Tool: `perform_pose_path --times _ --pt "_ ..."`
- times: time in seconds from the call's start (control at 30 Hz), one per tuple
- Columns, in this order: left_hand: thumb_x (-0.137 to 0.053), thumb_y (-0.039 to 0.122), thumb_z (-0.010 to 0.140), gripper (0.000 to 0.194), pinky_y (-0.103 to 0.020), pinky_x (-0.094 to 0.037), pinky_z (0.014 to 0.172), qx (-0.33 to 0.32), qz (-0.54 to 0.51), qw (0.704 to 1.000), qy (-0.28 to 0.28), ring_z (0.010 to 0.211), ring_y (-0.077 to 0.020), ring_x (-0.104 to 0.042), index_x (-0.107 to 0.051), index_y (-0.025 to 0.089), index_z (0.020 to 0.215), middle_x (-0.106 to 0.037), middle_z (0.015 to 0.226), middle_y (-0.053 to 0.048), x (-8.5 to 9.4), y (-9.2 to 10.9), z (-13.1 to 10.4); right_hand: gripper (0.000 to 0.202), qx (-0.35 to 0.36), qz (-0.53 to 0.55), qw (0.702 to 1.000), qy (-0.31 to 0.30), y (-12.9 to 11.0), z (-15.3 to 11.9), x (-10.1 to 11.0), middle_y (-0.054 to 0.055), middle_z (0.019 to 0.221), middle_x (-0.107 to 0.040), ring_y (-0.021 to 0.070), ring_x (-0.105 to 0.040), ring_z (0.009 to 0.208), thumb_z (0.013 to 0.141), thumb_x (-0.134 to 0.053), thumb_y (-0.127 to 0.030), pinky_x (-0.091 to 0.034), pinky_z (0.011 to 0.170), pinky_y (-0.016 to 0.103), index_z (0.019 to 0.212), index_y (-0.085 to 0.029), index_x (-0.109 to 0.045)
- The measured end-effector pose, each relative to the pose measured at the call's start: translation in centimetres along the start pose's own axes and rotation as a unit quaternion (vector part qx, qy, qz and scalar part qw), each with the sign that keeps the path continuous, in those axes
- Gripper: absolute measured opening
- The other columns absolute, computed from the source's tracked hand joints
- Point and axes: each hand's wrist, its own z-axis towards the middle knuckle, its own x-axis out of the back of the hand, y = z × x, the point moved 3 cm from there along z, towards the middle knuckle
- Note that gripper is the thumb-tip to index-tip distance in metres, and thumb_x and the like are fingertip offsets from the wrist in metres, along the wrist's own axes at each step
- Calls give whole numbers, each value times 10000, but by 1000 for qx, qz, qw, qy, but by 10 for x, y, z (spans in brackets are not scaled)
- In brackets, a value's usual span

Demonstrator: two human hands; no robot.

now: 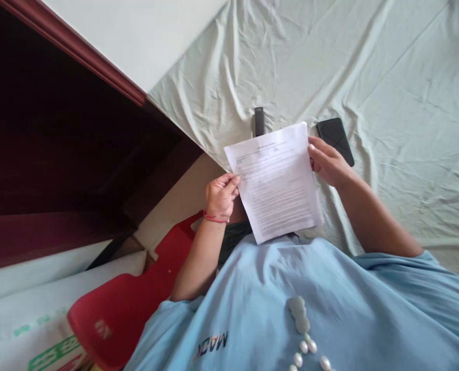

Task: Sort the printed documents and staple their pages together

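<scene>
left hand [222, 196] and right hand [328, 164] pinch the paper [276, 188] by opposite side edges, wrinkled cloth [415, 134] stretching beyond.

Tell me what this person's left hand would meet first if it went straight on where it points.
Most likely the printed sheet, whose left edge the left hand already pinches. Past that, the small black stick-shaped object may lie in line, though depth is unclear.

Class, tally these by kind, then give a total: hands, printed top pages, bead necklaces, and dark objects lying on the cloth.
Hands: 2 (left hand, right hand)
Printed top page: 1
Bead necklace: 1
Dark objects on the cloth: 2 (flat rectangle, narrow stick)
Total: 6
</scene>
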Motion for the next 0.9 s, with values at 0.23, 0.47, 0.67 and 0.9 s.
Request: perform_pose_path --times 0.23,0.47,0.67,0.9 --pt "-841 103 683 154 -172 -189 404 17 -27 997 71 440 -15 -341 -699 161 681 -557 601 53 14 -9 21 443 -85 50 994 -40 31 -24 -16 16 738 -751 207 -693 624 714 -916 -676 -596 597 350 784 -272 -750" --pt "-912 502 777 361 -269 -546 697 -38 38 998 -29 808 -179 -709 -766 184 867 -715 781 -33 8 -37 6 454 -48 88 994 44 29 -21 -23 -8 674 -716 189 -645 556 624 -951 -682 -590 571 355 722 -302 -722" --pt "-935 566 746 625 -472 -492 1217 24 -1 996 -86 1424 -351 -617 -771 174 1204 -795 1211 -136 -7 -55 -22 434 -76 108 990 43 36 -22 -21 -14 663 -701 185 -622 554 614 -956 -649 -558 553 342 706 -299 -715" --pt "-908 520 785 781 -526 -488 1240 54 -67 986 -143 1471 -385 -580 -652 254 1474 -750 1360 -134 -1 -56 -24 467 -112 94 989 14 37 -24 -17 2 703 -698 181 -615 572 670 -913 -698 -511 528 320 767 -287 -715"
